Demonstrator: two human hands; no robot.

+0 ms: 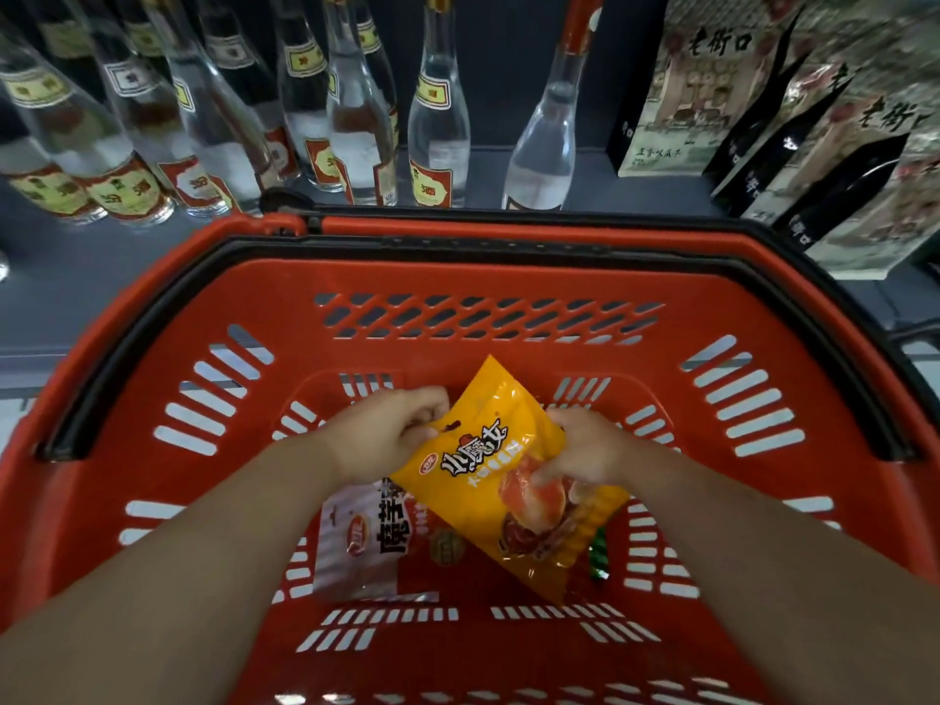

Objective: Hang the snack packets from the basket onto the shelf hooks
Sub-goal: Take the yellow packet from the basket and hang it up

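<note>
A red plastic basket with a black handle fills the lower view. Inside it, both my hands hold an orange-yellow snack packet. My left hand pinches the packet's left edge. On the packet's right side, my right hand grips it with fingers curled over the front. Under the orange packet lies a red and white snack packet on the basket floor. A green packet edge shows at the right. No shelf hooks are in view.
Behind the basket stands a dark shelf with several clear glass bottles bearing red and yellow labels. Black and beige boxed packs stand at the right of the shelf.
</note>
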